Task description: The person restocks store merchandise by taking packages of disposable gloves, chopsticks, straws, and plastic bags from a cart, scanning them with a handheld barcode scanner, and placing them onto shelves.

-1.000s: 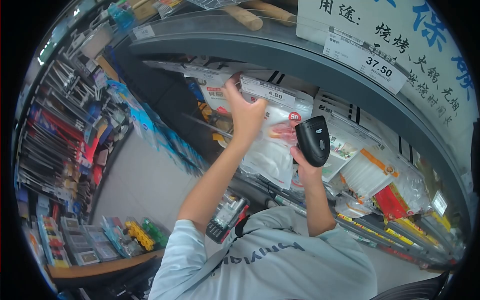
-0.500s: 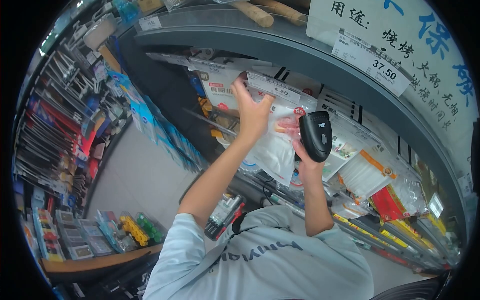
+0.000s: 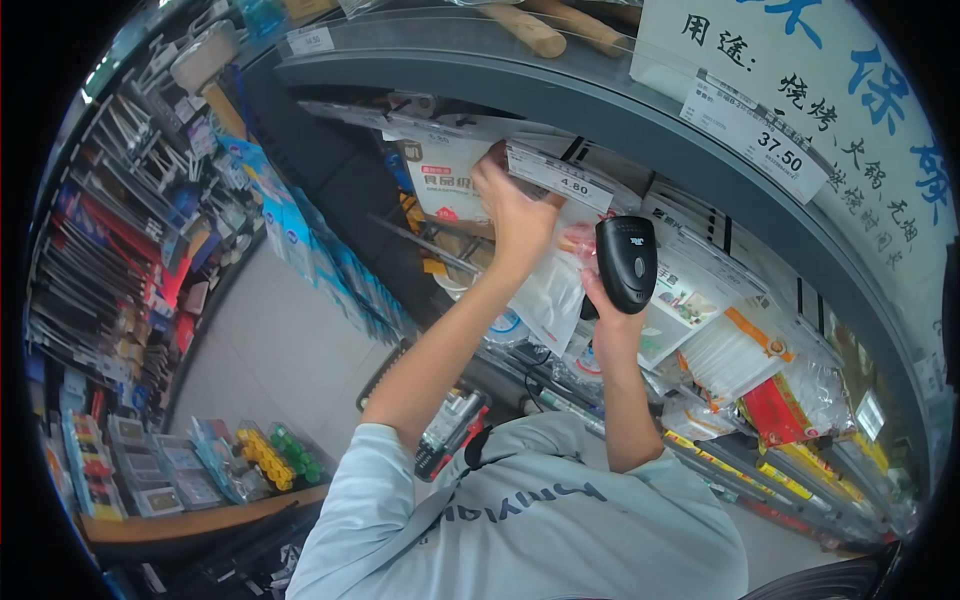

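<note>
My left hand (image 3: 520,215) is at the hanging packs under the shelf, its fingers bent round the upper edge of a white plastic pack (image 3: 548,300), beside the 4.80 price tag (image 3: 562,178). What its fingertips grip is partly hidden. My right hand (image 3: 614,312) is closed round the handle of a black barcode scanner (image 3: 626,265), which is upright in front of the pack's right side. A white box with red print (image 3: 445,185) hangs left of my left hand. To the right of the scanner is a glove pack (image 3: 685,300).
A curved grey shelf edge (image 3: 450,85) runs above my hands, with a 37.50 tag (image 3: 765,145) and a handwritten sign (image 3: 720,45). Packed white sticks (image 3: 735,350) hang at right. Blue packs (image 3: 300,235) hang left of the rack. Tools line another rack (image 3: 100,250) farther left.
The shelf view has shifted slightly right and down. My left hand has moved a little right with its fingers bent more, and the white pack looks narrower and more tilted. The scanner stays in my right hand.
</note>
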### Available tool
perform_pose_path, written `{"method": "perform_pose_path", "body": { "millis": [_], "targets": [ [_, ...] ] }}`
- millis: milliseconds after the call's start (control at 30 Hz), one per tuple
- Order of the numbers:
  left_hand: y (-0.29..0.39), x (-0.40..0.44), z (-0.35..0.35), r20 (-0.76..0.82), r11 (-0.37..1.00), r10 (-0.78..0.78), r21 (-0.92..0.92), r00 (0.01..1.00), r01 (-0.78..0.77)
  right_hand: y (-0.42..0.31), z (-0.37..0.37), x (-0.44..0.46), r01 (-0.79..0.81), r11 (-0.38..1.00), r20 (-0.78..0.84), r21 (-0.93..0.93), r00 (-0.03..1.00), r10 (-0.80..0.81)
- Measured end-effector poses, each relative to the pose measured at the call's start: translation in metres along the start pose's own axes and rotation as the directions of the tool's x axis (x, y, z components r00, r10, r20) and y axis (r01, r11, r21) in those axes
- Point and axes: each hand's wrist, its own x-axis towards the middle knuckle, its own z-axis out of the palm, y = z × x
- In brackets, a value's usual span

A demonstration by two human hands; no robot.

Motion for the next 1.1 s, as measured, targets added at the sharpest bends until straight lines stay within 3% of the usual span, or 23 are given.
{"method": "perform_pose_path", "body": {
  "millis": [33,100,167,233,300,333,367,433,500,567,633,667,700,767,800,833,867,900,933,1000,1100],
  "targets": [
    [0.005,-0.006,0.001,-0.023,0.996,-0.012,0.09,1.0,0.015,0.0,0.001,-0.003,-0.001,1.0,0.003,-0.002,1.0,0.001],
    [-0.014,-0.022,0.003,0.005,0.997,-0.005,0.08,1.0,0.004,0.002,0.005,-0.02,-0.089,0.973,-0.052,-0.215,0.996,0.08],
    [-0.036,-0.043,0.004,0.031,0.998,0.002,0.07,1.0,-0.004,0.022,0.016,-0.046,0.093,0.99,-0.017,-0.102,0.995,-0.095],
    [-0.055,-0.067,0.002,0.099,0.972,0.047,0.223,0.994,-0.068,0.032,0.024,-0.072,0.233,0.965,-0.014,-0.121,0.972,-0.236],
    [-0.075,-0.09,-0.002,0.101,0.961,0.063,0.261,0.993,-0.087,0.066,-0.001,-0.104,0.226,0.934,0.207,-0.278,0.963,-0.171],
    [-0.082,-0.101,-0.006,0.192,0.948,0.073,0.293,0.979,-0.128,0.064,0.001,-0.119,0.052,0.98,0.212,-0.193,0.977,-0.01],
    [-0.086,-0.112,-0.01,0.284,0.932,0.077,0.319,0.956,-0.17,0.068,0.0,-0.126,0.138,0.946,0.298,-0.292,0.953,-0.048],
    [-0.087,-0.13,-0.021,0.293,0.947,0.057,0.287,0.954,-0.144,0.071,0.005,-0.147,-0.226,0.965,0.303,-0.135,0.918,0.257],
    [-0.084,-0.148,-0.045,0.397,0.948,0.065,0.262,0.916,-0.181,0.121,-0.017,-0.164,-0.302,0.931,0.333,-0.205,0.873,0.356],
    [-0.104,-0.179,-0.073,0.311,0.951,0.0,0.294,0.95,-0.097,0.134,-0.029,-0.178,-0.39,0.873,0.383,-0.293,0.789,0.48],
    [-0.133,-0.22,-0.121,0.258,0.933,-0.06,0.359,0.964,-0.038,0.124,-0.02,-0.187,-0.101,0.875,0.431,-0.474,0.84,0.33],
    [-0.148,-0.241,-0.147,0.193,0.899,-0.171,0.433,0.966,0.072,0.145,-0.026,-0.197,-0.319,0.87,0.39,-0.376,0.797,0.461],
    [-0.155,-0.261,-0.173,0.101,0.853,-0.298,0.474,0.949,0.218,0.134,-0.014,-0.194,-0.367,0.831,0.42,-0.418,0.733,0.535],
    [-0.207,-0.345,-0.233,-0.135,0.61,-0.626,0.528,0.768,0.591,0.145,0.002,-0.208,-0.21,0.769,0.471,-0.604,0.684,0.557],
    [-0.218,-0.368,-0.25,-0.166,0.587,-0.642,0.521,0.749,0.619,0.149,0.011,-0.206,-0.136,0.736,0.549,-0.663,0.58,0.602],
    [-0.226,-0.387,-0.264,-0.203,0.474,-0.745,0.511,0.636,0.718,0.154,0.021,-0.211,-0.13,0.728,0.561,-0.673,0.551,0.618],
    [-0.232,-0.403,-0.274,-0.233,0.349,-0.83,0.491,0.506,0.798,0.158,0.029,-0.215,-0.013,0.647,0.561,-0.763,0.484,0.671],
    [-0.238,-0.417,-0.282,-0.256,0.325,-0.839,0.472,0.481,0.819,0.163,0.038,-0.22,0.117,0.558,0.55,-0.821,0.419,0.722],
    [-0.245,-0.429,-0.289,-0.281,0.273,-0.859,0.458,0.429,0.846,0.169,0.048,-0.224,0.136,0.621,0.619,-0.772,0.382,0.686],
    [-0.269,-0.453,-0.304,-0.31,0.198,-0.886,0.419,0.345,0.886,0.199,0.051,-0.237,0.201,0.614,0.643,-0.763,0.326,0.693],
    [-0.309,-0.462,-0.327,-0.42,0.164,-0.856,0.331,0.3,0.929,0.237,0.065,-0.257,0.236,0.599,0.644,-0.765,0.267,0.717]
  ]
}}
